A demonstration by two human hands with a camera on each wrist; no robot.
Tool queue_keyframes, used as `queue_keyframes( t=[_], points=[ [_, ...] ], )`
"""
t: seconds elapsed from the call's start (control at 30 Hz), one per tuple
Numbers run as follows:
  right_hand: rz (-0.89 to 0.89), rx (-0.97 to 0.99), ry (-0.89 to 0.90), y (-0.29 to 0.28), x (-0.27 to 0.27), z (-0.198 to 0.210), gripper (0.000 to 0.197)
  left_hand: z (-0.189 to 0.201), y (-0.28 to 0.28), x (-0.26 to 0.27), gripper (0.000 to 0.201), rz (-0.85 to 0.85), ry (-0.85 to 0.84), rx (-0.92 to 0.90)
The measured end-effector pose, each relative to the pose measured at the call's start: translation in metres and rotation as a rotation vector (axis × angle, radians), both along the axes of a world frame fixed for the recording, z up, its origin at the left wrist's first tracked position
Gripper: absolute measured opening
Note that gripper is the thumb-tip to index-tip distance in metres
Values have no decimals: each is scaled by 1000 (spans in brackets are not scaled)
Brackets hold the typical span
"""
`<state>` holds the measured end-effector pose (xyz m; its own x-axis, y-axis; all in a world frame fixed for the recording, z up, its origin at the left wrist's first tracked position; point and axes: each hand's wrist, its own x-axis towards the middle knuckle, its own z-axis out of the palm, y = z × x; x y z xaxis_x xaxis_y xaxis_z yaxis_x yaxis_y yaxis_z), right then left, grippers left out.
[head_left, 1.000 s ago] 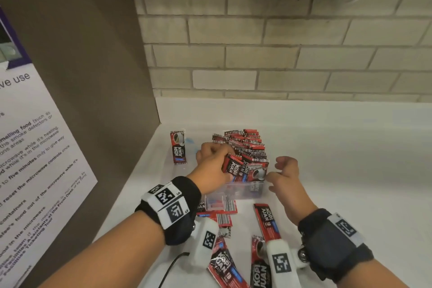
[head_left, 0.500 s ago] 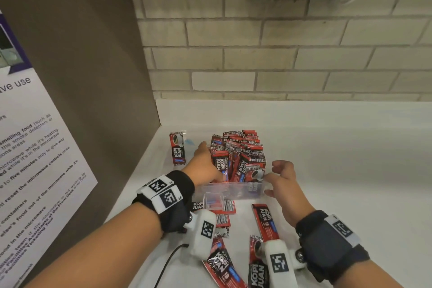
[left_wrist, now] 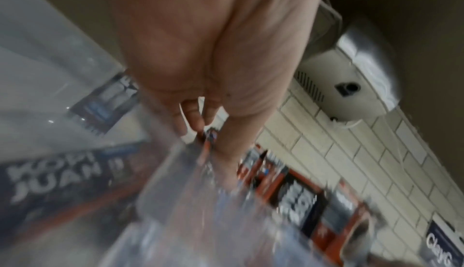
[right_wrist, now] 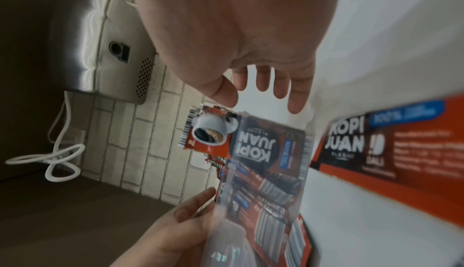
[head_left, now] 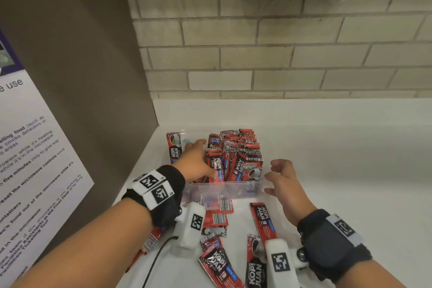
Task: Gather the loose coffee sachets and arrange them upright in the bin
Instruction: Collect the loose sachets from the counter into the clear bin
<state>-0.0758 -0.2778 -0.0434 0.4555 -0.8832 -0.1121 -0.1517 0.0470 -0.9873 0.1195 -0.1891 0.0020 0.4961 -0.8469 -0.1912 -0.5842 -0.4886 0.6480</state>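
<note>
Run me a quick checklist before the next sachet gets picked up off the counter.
1. Right hand free, fingers loosely curled, nothing held: ok.
2. Left hand clear of the bin: not ok, it is inside, against the packed sachets.
3. Packed sachets upright: ok, slightly leaning.
4. Loose sachets gone from the counter: not ok, several lie flat.
5. Room left in the bin: cannot tell.

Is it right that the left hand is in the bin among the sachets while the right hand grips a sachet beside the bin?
Not quite. The right hand holds nothing: the right wrist view shows its fingers spread and bare next to the bin. The rest stands: the head view shows the left hand in the bin against the upright sachets.
</note>
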Motion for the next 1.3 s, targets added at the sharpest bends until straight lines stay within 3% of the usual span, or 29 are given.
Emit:
queue_keyframes(
  t=[0.1,0.2,0.33,0.6,0.7,0.77,0.83,0.93,1.07,1.2,1.3],
  points=[
    [-7,-3,0,-3,-3,2,27,13,11,10,77,25,14,-10],
    [-16,2,-3,-3,-4,3,27,18,19,19,50,27,-114,62],
    [-15,19,-4,0,-1,4,26,18,19,16,58,-29,-172,266],
    [-23,68,3,1,-7,6,27,6,-4,13,61,10,13,334],
    [-15,84,6,0,-10,9,28,6,-10,16,47,-37,14,346],
    [2,105,-6,1,-10,10,29,4,-13,18,28,-63,115,344],
    [29,127,-25,2,-10,10,32,4,-13,18,26,-58,248,331],
    [104,140,-58,3,-9,9,42,6,-13,15,33,-91,312,328],
    [221,170,-49,3,-3,2,78,2,-13,11,60,-178,304,320],
    [318,202,-81,4,1,-1,91,8,-12,2,46,-180,401,256],
    [394,148,-70,7,3,4,98,4,-14,-1,49,-146,425,175]
  ],
)
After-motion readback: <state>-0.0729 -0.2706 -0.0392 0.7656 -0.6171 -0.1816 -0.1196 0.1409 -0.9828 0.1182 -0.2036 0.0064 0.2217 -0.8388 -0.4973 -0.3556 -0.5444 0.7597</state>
